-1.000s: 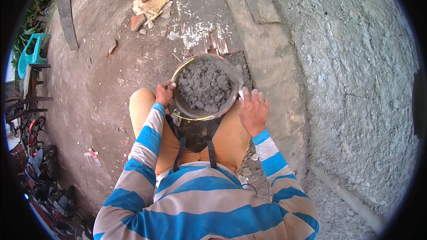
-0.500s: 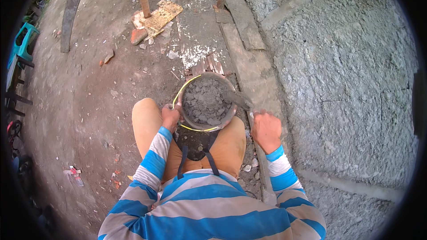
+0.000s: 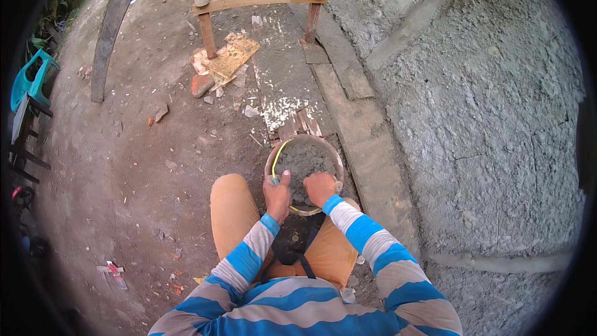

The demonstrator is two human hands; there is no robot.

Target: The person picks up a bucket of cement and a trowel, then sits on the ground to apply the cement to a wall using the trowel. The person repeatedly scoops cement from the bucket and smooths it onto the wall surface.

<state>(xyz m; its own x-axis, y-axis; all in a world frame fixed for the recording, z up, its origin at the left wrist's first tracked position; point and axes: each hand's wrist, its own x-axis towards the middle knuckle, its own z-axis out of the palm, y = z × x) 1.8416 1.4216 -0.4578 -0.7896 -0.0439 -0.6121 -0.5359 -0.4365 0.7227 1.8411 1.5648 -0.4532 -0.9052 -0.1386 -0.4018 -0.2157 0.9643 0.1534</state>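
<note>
A round bucket (image 3: 340, 163) of wet grey mortar (image 3: 305, 157) stands between my knees, with a yellow wire-like handle (image 3: 278, 157) lying along its left rim. My left hand (image 3: 277, 196) is closed on the near left of the rim, at the handle, with the thumb up. Over the near right part of the mortar, my right hand (image 3: 319, 188) is closed in a fist round the trowel. A pale round end of the trowel's handle (image 3: 338, 185) shows beside the fist; its blade is hidden by the hand or in the mortar.
A rough grey mortared wall (image 3: 485, 130) rises on the right, with wooden planks (image 3: 354, 130) along its foot. Ahead stands a wooden trestle (image 3: 261, 1) near a stained board (image 3: 233, 59) and a brick piece (image 3: 201, 85). A teal plastic chair (image 3: 38, 81) is far left.
My right hand has moved left from outside the bucket to over the mortar, and the trowel blade has gone from sight. The bucket appears lower in view as the head view has shifted.
</note>
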